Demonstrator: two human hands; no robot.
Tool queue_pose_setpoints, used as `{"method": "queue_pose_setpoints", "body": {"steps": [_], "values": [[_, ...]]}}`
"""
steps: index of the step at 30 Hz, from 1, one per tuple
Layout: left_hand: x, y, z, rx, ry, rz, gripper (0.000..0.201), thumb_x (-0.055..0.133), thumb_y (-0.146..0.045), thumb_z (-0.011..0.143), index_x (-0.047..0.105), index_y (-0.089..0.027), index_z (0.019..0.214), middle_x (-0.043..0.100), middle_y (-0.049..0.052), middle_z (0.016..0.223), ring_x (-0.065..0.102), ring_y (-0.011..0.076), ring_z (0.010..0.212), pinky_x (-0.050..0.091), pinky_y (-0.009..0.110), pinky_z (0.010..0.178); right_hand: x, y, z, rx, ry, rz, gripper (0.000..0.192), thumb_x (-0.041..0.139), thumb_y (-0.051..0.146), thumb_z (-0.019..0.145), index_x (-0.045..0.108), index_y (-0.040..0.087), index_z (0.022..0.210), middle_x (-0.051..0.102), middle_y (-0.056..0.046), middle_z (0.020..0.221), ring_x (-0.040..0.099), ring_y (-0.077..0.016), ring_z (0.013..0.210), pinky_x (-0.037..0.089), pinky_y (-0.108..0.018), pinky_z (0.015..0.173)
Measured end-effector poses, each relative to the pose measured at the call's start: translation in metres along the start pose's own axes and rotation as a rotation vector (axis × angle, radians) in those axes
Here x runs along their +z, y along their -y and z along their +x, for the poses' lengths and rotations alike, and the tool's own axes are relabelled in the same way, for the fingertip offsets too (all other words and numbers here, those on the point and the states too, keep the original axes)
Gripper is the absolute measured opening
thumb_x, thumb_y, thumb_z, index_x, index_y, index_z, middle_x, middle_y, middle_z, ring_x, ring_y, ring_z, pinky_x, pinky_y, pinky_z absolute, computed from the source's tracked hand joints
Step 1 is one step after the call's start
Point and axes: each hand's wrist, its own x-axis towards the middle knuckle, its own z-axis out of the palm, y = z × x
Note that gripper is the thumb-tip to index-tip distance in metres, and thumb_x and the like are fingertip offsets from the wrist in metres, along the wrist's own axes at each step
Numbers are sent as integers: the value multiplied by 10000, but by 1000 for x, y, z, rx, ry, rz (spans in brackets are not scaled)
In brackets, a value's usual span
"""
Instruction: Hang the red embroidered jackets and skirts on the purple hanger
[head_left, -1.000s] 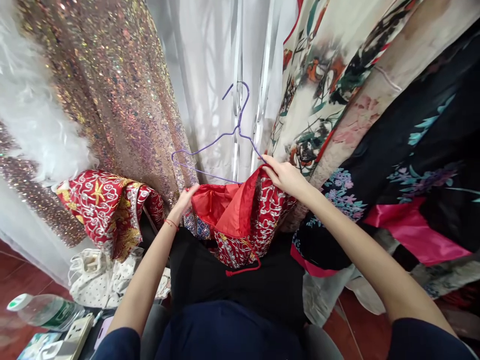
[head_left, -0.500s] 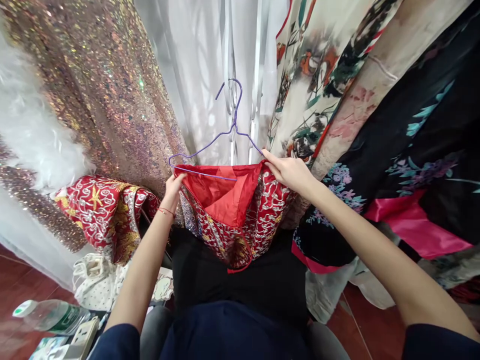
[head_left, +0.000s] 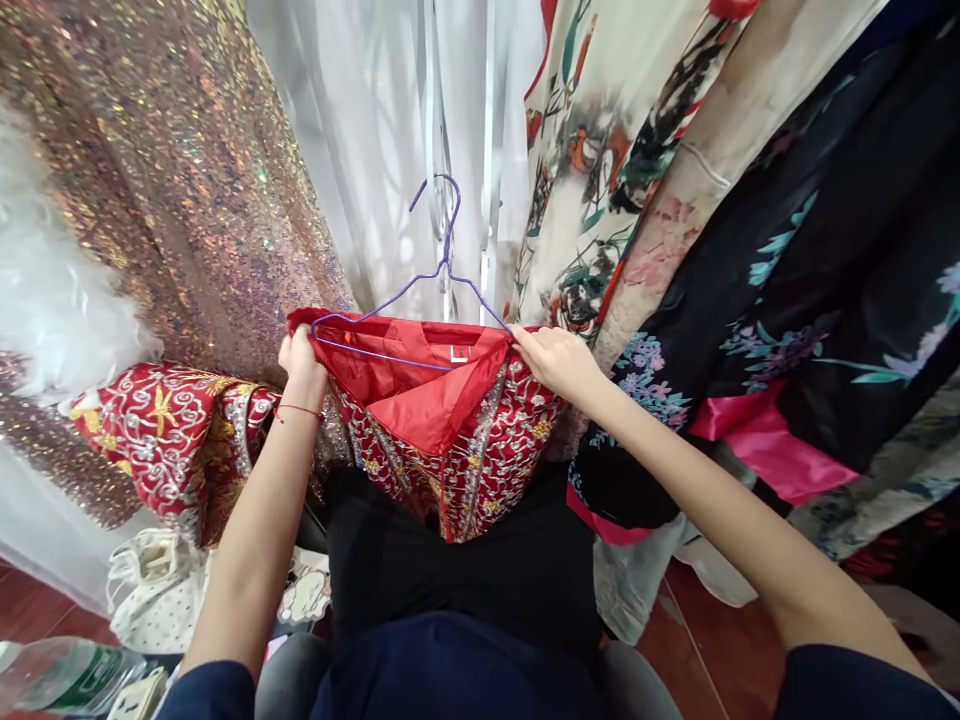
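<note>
Our left hand (head_left: 302,356) and right hand (head_left: 551,357) grip the red garment (head_left: 450,430), fingers pinching its top edge over the purple hanger (head_left: 420,300).

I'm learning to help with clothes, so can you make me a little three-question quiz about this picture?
1. True or false: the left hand and the right hand each grip one end of the red embroidered garment.
2. What colour is the wire hanger inside the garment's top?
A. purple
B. green
C. yellow
3. What lies on the floor at the bottom left corner?

Key
1. True: one hand pinches each end of the top edge.
2. A, purple.
3. A plastic water bottle, lying on its side.
</note>
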Motion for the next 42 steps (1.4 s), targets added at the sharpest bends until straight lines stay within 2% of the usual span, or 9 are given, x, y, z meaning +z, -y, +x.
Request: {"method": "queue_pose_setpoints", "body": {"steps": [2,5,10,15,19,24,29,33,42], "values": [[-1,-10,-9,200,-50,206,230,624,-165,777,434,-195,651,490,-30,659,536,130,715,458,263,787,-1,-4,-2,-2,-22,21,470,293,279,1063,621,60,1319,736,-137,875,629,-218,814,416,-323,760],[-5,-29,-27,541,73,870,106,619,-246,843,566,-182,776,607,63,807,618,247,884,459,357,865,-2,-13,-6,27,-56,57,436,313,242,1054,643,113,1307,736,-108,874,626,-204,787,420,-309,739],[-5,-48,-64,531,233,1445,226,459,-206,934,598,-129,1094,662,186,914,656,327,899,462,400,797,0,-23,-19,73,-149,41,380,361,247,1034,700,142,1169,692,-83,786,596,-205,721,406,-305,678],[6,-43,-104,618,374,1332,181,487,-104,866,575,-160,1014,635,113,808,623,258,768,414,338,705,-1,-17,-18,43,-278,11,358,332,156,1001,667,142,1125,645,-72,742,570,-208,718,415,-303,675],[9,-38,-98,633,393,981,88,544,-131,810,513,-204,772,527,10,640,518,173,612,349,291,616,1,-21,4,99,-424,22,344,304,170,1009,625,130,1125,635,-100,812,559,-233,784,438,-332,723],[-3,-24,-54,452,349,545,141,535,-237,771,532,-196,636,504,-15,602,467,138,600,376,266,609,15,-15,21,124,-249,-1,343,333,135,955,612,90,1151,631,-155,915,523,-268,840,407,-411,778],[-7,-9,-38,144,463,262,94,650,-250,629,627,-170,673,608,3,685,516,142,654,428,262,639,17,20,11,-296,-53,1,494,476,62,876,552,162,1354,586,-188,1329,477,-300,1209,323,-484,996],[-12,-12,-43,17,586,265,282,750,-412,659,674,-150,729,621,19,678,542,166,649,438,282,623,4,49,35,-421,-53,34,367,436,75,954,662,273,1164,589,-115,1384,405,-280,1293,255,-498,1034],[-47,-49,-50,304,993,466,482,818,-426,689,624,-193,1064,697,75,1055,661,223,969,535,323,852,8,92,122,-312,-168,100,272,387,223,1039,658,218,1047,659,-103,1119,485,-253,1070,313,-462,944]]}}
